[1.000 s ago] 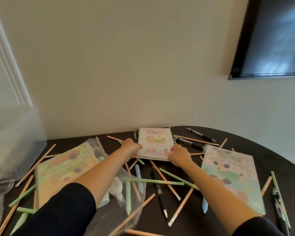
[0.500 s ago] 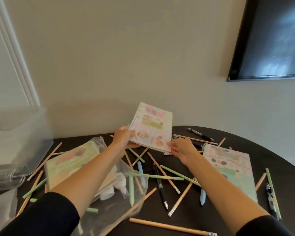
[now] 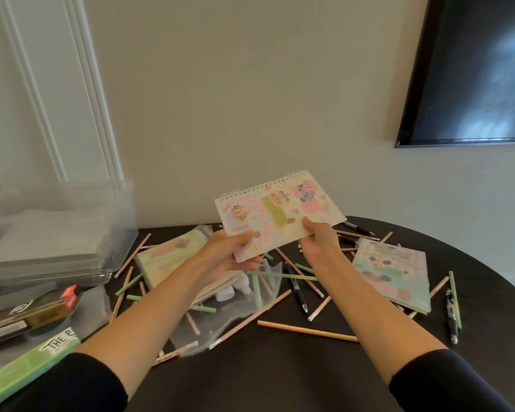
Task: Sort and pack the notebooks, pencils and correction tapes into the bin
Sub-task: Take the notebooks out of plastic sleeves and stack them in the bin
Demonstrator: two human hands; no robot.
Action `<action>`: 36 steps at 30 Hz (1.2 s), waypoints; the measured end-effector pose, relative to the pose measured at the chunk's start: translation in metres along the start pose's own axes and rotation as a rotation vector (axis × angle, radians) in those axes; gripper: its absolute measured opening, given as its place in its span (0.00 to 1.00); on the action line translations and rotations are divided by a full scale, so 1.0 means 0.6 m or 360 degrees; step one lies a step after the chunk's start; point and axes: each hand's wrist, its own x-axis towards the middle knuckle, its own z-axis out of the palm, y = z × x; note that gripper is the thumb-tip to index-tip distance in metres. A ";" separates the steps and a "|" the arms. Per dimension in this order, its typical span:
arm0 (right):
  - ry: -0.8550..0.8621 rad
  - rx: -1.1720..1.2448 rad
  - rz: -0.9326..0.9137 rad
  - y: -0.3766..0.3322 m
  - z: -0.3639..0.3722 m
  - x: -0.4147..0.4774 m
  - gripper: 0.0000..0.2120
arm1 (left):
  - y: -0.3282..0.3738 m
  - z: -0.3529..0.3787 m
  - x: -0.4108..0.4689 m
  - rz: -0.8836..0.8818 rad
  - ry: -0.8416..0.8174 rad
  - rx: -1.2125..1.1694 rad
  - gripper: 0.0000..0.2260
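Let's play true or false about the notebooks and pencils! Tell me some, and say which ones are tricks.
1. The left hand and right hand hold the spiral notebook above the table. True.
2. Its spiral edge faces the person. False: the spiral runs along the far, upper edge.
3. A second notebook lies flat on the table to the right. True.
4. Everything is packed away. False: many pencils lie scattered on the table, outside the clear bin.

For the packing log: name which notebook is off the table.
The cream spiral notebook with pink animals, held by the left hand and right hand; the left notebook and panda notebook lie below.
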 end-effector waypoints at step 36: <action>-0.0083 -0.1259 0.0487 -0.073 -0.112 -0.112 0.20 | -0.039 -0.095 -0.105 0.0355 0.0359 0.2585 0.08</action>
